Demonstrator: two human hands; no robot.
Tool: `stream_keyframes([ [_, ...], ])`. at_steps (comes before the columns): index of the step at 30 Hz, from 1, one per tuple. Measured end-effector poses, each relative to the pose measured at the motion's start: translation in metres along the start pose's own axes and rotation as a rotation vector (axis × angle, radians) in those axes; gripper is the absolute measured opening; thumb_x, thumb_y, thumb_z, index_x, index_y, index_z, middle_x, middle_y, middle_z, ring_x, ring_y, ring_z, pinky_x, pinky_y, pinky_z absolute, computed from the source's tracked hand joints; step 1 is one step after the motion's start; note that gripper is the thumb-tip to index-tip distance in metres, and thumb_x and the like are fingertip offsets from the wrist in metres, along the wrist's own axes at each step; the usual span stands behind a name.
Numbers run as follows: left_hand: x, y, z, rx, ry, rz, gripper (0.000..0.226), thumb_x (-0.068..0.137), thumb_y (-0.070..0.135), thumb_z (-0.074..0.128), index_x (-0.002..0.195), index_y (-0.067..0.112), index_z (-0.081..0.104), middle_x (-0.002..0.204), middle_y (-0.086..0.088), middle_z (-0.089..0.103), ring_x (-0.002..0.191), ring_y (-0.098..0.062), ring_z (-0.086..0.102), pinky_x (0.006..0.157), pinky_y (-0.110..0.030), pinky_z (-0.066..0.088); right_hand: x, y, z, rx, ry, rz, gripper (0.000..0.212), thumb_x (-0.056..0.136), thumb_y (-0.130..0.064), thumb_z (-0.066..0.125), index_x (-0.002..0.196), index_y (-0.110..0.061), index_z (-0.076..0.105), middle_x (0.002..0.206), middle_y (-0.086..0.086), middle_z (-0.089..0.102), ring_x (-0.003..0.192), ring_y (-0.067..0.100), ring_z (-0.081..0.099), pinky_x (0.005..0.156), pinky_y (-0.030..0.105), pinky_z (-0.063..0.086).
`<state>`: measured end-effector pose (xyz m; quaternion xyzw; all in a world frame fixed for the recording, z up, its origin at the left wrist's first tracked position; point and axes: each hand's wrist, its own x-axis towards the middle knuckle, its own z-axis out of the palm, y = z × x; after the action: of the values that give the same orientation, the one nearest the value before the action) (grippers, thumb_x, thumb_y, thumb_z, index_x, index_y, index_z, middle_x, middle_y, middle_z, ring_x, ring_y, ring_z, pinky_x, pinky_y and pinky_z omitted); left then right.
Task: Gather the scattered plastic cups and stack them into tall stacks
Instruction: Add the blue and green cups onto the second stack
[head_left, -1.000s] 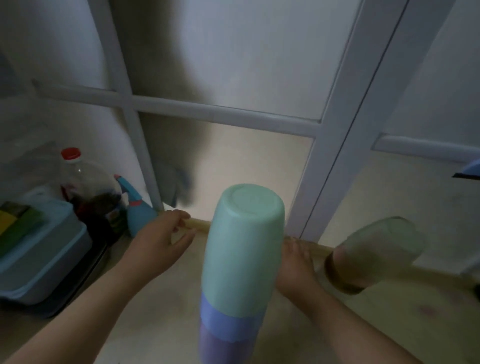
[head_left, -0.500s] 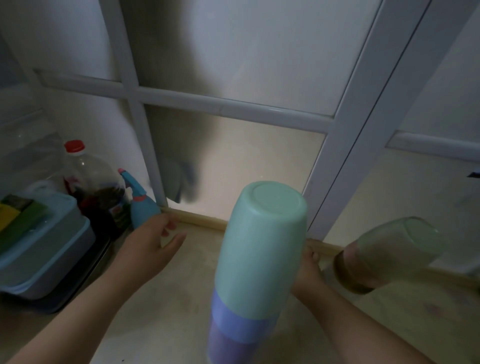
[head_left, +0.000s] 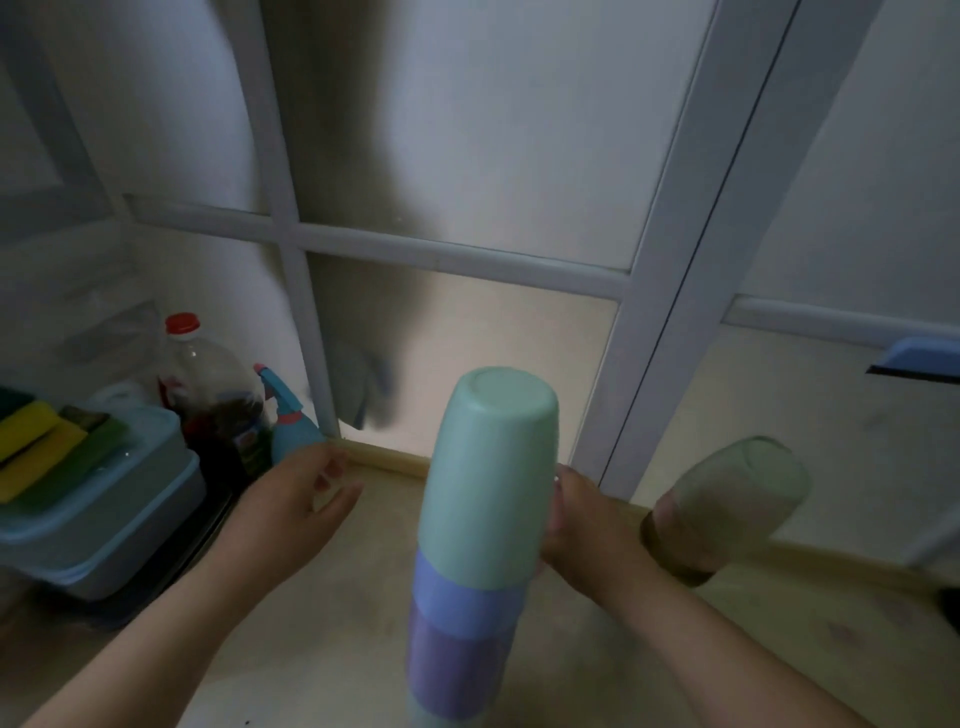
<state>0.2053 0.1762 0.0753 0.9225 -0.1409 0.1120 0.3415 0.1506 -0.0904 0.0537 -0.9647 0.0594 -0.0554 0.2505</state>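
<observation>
A tall stack of upturned plastic cups (head_left: 483, 525) stands in the middle of the floor, with a mint cup on top and blue and purple cups under it. My left hand (head_left: 296, 504) hovers open to its left, apart from it. My right hand (head_left: 587, 525) is just behind the mint cup on the right. Its fingers are hidden by the cup, so contact is unclear. Further right a second short stack (head_left: 727, 504) appears tilted, a pale green cup over a brown one.
White-framed frosted glass doors (head_left: 670, 291) close off the back. At the left stand a blue lidded box (head_left: 104, 519) with sponges on it, a red-capped bottle (head_left: 208, 395) and a blue spray bottle (head_left: 291, 431). A wooden skirting (head_left: 389, 460) runs along the door's foot.
The view has swayed and tilted up a little. My left hand has drawn back slightly from the skirting, fingers still spread. My right hand stays behind the stack.
</observation>
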Motion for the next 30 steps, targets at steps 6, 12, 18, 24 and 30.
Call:
stream_keyframes([
  [6, -0.025, 0.028, -0.024, 0.014, 0.067, -0.011, 0.024, 0.081, 0.028, 0.065, 0.102, 0.018, 0.059, 0.091, 0.002, 0.057, 0.082, -0.018, 0.058, 0.070, -0.030, 0.044, -0.037, -0.048, -0.091, 0.087, 0.068, 0.015, 0.035, 0.073, -0.018, 0.068, 0.107, -0.012, 0.060, 0.109, 0.010, 0.063, 0.099, 0.027, 0.058, 0.086, 0.033, 0.046],
  [12, -0.048, 0.056, -0.052, 0.033, 0.121, -0.006, 0.030, 0.081, 0.030, 0.063, 0.108, 0.021, 0.056, 0.101, -0.003, 0.062, 0.089, -0.019, 0.059, 0.076, -0.033, 0.049, -0.054, -0.075, -0.175, 0.204, 0.309, -0.179, 0.059, 0.077, -0.030, 0.068, 0.132, -0.028, 0.046, 0.129, -0.001, 0.052, 0.110, 0.018, 0.053, 0.097, 0.037, 0.046],
  [18, -0.066, 0.082, -0.073, 0.071, 0.191, 0.040, 0.034, 0.080, 0.035, 0.061, 0.112, 0.023, 0.054, 0.102, 0.000, 0.061, 0.087, -0.014, 0.058, 0.072, -0.026, 0.048, -0.056, -0.108, -0.239, 0.393, 0.556, -0.354, 0.051, 0.079, -0.031, 0.062, 0.128, -0.021, 0.049, 0.115, -0.005, 0.057, 0.099, 0.012, 0.055, 0.077, 0.019, 0.043],
  [24, -0.084, 0.099, -0.087, 0.114, 0.253, 0.056, 0.029, 0.080, 0.032, 0.061, 0.108, 0.026, 0.055, 0.098, 0.007, 0.057, 0.086, -0.010, 0.056, 0.072, -0.023, 0.047, -0.048, -0.139, -0.230, 0.474, 0.399, -0.428, 0.045, 0.080, -0.034, 0.062, 0.122, -0.021, 0.055, 0.114, -0.003, 0.062, 0.099, 0.011, 0.058, 0.079, 0.022, 0.042],
  [30, -0.103, 0.104, -0.098, 0.154, 0.319, 0.079, 0.025, 0.081, 0.025, 0.065, 0.104, 0.023, 0.057, 0.091, 0.012, 0.052, 0.081, -0.006, 0.053, 0.065, -0.014, 0.038, -0.052, -0.144, -0.179, 0.365, 0.165, -0.443, 0.048, 0.078, -0.030, 0.066, 0.123, -0.023, 0.053, 0.116, -0.003, 0.060, 0.104, 0.016, 0.058, 0.078, 0.023, 0.043],
])
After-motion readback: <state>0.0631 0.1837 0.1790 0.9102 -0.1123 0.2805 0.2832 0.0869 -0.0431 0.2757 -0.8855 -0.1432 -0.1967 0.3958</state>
